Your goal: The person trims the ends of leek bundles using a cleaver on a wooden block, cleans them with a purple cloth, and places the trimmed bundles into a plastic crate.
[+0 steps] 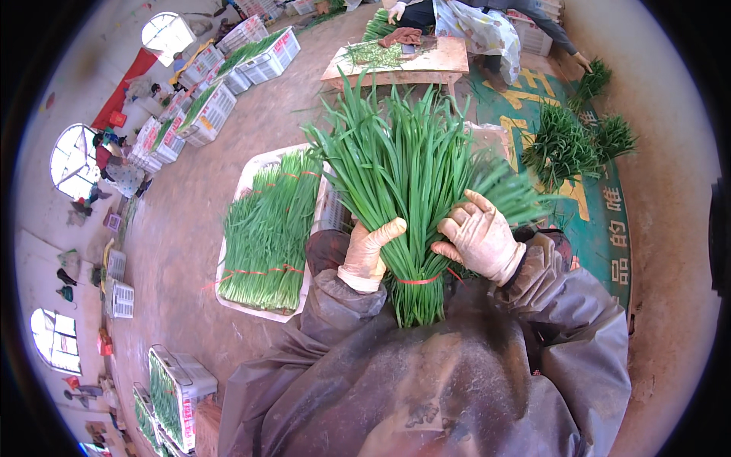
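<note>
A bundle of green garlic chives (414,171) stands upright before my chest, leaves fanned upward. A red tie (420,280) circles its lower part, above the cut stem ends. My left hand (371,248), in a pale glove, grips the bundle's left side with the thumb across the front. On the right side, my gloved right hand (478,237) touches the leaves with bent fingers; whether it grips any is unclear. Blurred loose leaves (508,191) spread out beyond that hand. To the left, a white plastic crate (260,313) holds tied chive bundles (271,228) lying flat.
Ahead is a low wooden table (400,75) with trimmings and a cloth. Behind it a person (480,34) reaches toward chives (591,83). More chives (562,143) lie on a green printed sheet (599,200) at right. Filled crates (208,114) line the left side.
</note>
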A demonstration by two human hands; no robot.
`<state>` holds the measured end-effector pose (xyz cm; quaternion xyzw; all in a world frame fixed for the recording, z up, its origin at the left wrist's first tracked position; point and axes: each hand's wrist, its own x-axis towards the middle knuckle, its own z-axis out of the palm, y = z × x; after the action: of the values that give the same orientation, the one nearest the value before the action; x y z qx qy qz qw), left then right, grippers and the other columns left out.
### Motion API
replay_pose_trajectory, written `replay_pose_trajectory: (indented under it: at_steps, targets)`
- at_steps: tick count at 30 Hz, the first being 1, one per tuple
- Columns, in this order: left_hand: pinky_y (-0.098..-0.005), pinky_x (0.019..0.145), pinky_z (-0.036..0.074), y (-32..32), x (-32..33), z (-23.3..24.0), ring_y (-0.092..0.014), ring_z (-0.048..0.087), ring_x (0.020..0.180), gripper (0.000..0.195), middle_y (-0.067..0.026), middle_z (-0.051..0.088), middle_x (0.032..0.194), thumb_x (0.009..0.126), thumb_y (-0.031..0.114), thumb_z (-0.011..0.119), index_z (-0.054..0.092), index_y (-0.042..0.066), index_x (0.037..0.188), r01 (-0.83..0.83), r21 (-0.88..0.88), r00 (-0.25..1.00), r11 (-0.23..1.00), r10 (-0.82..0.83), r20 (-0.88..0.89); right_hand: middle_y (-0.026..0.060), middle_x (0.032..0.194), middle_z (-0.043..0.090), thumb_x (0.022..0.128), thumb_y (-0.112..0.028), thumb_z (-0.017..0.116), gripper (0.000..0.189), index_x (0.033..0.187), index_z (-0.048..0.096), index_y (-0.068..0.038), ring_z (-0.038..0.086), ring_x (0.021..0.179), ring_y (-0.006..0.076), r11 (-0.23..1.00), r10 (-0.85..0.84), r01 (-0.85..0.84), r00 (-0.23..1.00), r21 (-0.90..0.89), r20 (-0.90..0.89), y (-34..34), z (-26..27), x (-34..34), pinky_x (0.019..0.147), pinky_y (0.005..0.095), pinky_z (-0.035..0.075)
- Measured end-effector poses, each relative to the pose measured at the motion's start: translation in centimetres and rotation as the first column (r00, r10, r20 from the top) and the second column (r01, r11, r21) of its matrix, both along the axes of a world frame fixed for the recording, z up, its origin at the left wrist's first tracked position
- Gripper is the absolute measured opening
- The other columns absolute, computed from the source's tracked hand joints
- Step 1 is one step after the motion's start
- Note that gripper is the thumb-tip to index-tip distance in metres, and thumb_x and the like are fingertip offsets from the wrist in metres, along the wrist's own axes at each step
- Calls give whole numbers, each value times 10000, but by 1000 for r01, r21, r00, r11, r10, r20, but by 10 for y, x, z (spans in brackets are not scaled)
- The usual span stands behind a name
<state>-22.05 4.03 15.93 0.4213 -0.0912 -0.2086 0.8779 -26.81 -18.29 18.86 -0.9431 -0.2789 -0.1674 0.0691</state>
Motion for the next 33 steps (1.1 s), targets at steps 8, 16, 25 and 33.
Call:
replay_pose_trajectory:
  at_steps: [8,16,25,33]
  targets:
    - [-438,986,502,4,2,-9,-269,602,1144,435,-112,594,1280,969,160,605,481,43,1369,-65,-40,995,997,62,-77,84,1025,603,749,-413,744,496,1111,597,-108,593,1032,293,964,89,-95,995,249,36,-8,-19,-8,1002,445,428]
    - [-499,949,518,-15,57,9,-318,646,1068,396,-165,651,1199,1001,275,542,547,0,1286,161,-72,918,984,-176,-355,98,1219,555,548,-202,836,754,1218,509,-96,564,1125,306,992,117,-112,991,63,-73,-24,-12,35,905,406,485]
    - [-384,1053,399,-2,82,110,-189,487,1270,720,-98,491,1414,958,192,619,212,116,1548,327,583,890,744,-449,74,33,1146,670,776,-102,812,503,1233,611,-42,617,1055,124,369,380,230,847,901,-372,-28,-79,37,924,301,513]
    - [-398,1138,333,149,25,55,-259,428,1361,850,-131,443,1480,794,15,710,287,70,1529,-56,595,976,802,-82,202,11,1129,644,765,-35,766,498,1227,580,-11,585,1030,107,-182,677,418,710,890,-196,7,-91,19,953,281,464]
